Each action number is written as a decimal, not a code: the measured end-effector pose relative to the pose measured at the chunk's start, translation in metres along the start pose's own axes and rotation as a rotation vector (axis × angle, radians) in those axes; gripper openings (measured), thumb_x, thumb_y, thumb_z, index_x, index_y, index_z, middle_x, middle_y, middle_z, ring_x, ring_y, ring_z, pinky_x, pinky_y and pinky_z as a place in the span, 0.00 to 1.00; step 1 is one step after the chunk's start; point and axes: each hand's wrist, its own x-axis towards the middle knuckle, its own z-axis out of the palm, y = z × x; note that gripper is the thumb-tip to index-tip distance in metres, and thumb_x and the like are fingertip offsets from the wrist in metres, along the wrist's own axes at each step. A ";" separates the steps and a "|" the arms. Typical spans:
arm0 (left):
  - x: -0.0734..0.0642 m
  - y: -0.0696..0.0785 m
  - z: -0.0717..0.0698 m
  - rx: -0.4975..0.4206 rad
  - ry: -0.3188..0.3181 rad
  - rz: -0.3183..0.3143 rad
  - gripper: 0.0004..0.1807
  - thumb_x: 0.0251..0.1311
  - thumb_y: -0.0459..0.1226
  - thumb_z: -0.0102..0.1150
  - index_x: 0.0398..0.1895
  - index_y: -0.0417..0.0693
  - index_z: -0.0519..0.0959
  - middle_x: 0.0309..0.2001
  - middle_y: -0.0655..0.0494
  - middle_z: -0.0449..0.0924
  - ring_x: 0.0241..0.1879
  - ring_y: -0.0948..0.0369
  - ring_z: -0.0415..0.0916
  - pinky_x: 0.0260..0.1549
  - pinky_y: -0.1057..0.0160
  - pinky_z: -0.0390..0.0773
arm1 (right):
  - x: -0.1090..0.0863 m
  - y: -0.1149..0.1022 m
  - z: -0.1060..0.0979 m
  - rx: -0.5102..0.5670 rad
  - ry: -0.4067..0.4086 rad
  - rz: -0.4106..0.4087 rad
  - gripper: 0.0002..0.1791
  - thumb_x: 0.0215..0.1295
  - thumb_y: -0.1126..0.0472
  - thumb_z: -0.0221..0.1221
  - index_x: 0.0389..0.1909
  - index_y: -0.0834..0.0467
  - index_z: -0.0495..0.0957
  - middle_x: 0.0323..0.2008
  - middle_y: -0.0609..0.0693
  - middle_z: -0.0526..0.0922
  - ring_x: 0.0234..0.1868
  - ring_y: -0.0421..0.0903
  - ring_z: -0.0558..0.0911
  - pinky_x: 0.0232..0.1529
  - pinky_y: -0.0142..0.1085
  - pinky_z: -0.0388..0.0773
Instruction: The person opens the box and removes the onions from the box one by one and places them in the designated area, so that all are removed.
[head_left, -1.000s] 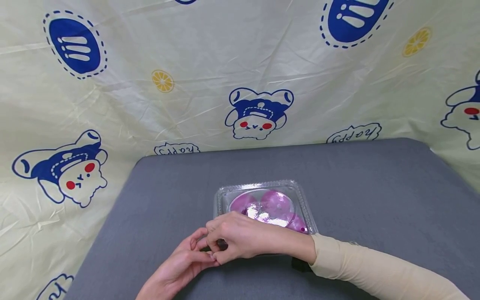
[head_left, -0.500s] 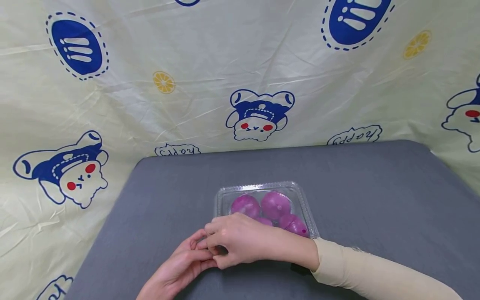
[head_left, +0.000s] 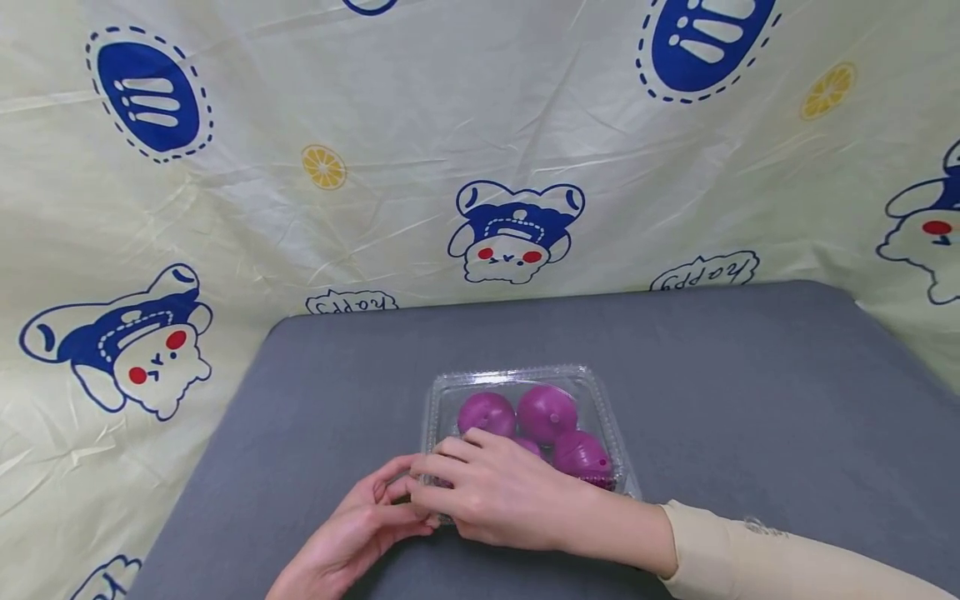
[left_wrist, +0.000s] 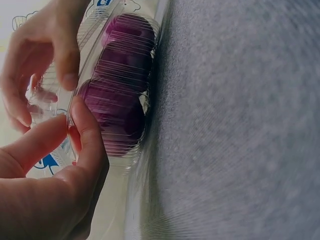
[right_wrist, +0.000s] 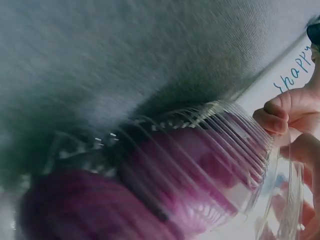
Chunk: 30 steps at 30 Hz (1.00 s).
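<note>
- Left hand [head_left: 367,517]: grip pinching. The thumb and forefinger close on the clear rim at the near-left corner of the plastic container [head_left: 609,421].
- Right hand [head_left: 495,492]: grip spread. The fingers are bent and extend across the near-left part of the container; in the left wrist view, thumb and fingers stand apart. Firm contact between these fingertips and the lid cannot be confirmed.
- Hand spacing: the right fingertips lie just beside the left fingertips at the corner.
- Container position: flat on the grey desk [head_left: 720,383], in front of the person, near the desk's middle. The lid covers the contents.
- Contents: purple balls [head_left: 547,414], at least four, seen through the ribbed clear wall. The right hand partly covers the near row.
- Change, right hand: half a second ago its fingers were drawn tightly together at the corner; they are now loosened and laid out over the container. The beige sleeve [head_left: 738,554] has shifted lower and to the right.
- Change, lid: the bright glare seen one second ago is gone.
- Unchanged: the left hand keeps nearly the same position.
- Markings: the backdrop cloth [head_left: 405,108] carries the word "happy" [head_left: 701,271], upside down in the head view, plus cartoon figures and orange slices.
</note>
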 end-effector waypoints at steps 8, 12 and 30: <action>-0.002 0.000 -0.001 0.052 -0.034 0.000 0.43 0.61 0.27 0.61 0.75 0.38 0.49 0.38 0.50 0.79 0.39 0.54 0.80 0.49 0.55 0.79 | -0.015 -0.005 -0.005 0.022 -0.067 0.075 0.34 0.55 0.56 0.71 0.66 0.47 0.73 0.63 0.45 0.73 0.59 0.43 0.73 0.57 0.39 0.73; -0.001 0.000 -0.002 0.055 -0.044 0.008 0.42 0.61 0.26 0.60 0.75 0.38 0.49 0.36 0.51 0.77 0.39 0.54 0.80 0.49 0.55 0.79 | -0.022 -0.008 -0.009 0.035 -0.081 0.122 0.46 0.56 0.56 0.71 0.75 0.44 0.60 0.68 0.44 0.68 0.62 0.43 0.71 0.59 0.41 0.73; -0.001 0.002 -0.002 0.004 -0.045 0.000 0.41 0.61 0.23 0.57 0.74 0.36 0.48 0.32 0.52 0.76 0.36 0.55 0.80 0.45 0.57 0.80 | -0.071 0.000 -0.028 0.031 0.059 0.242 0.39 0.45 0.61 0.70 0.65 0.48 0.75 0.59 0.46 0.78 0.57 0.45 0.77 0.53 0.47 0.78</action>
